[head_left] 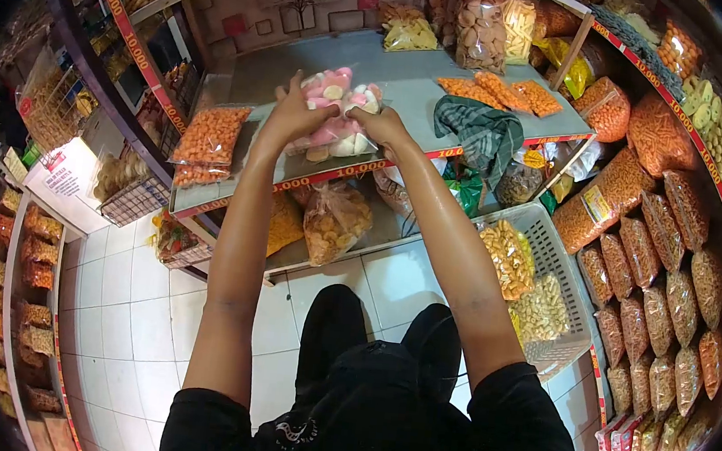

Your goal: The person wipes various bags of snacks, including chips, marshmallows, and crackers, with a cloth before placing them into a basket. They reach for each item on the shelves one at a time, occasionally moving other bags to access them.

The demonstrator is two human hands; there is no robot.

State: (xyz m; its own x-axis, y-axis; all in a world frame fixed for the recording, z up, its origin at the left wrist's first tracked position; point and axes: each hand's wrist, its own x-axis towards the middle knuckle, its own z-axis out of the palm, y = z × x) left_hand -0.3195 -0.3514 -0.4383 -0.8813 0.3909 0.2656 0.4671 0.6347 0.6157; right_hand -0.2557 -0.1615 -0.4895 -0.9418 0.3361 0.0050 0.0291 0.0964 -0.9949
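Observation:
Clear plastic bags of pink-and-white marshmallows [332, 89] lie over the front part of the grey shelf, between my two hands. My left hand [298, 119] grips the bag from the left, thumb pressed on its top and fingers around the far side. From the right, my right hand [382, 129] holds the same bag, its thumb close to the left one and its other fingers partly hidden. Left of my left forearm, bags of orange snacks [210, 134] sit stacked at the shelf corner.
A crumpled dark checked cloth [477, 134] hangs over the shelf's front edge, beside flat orange snack packs [500, 92]. Below right stands a grey plastic basket [560, 284] with snack bags. Packed racks rise on both sides; a bag of chips [333, 223] sits under the shelf.

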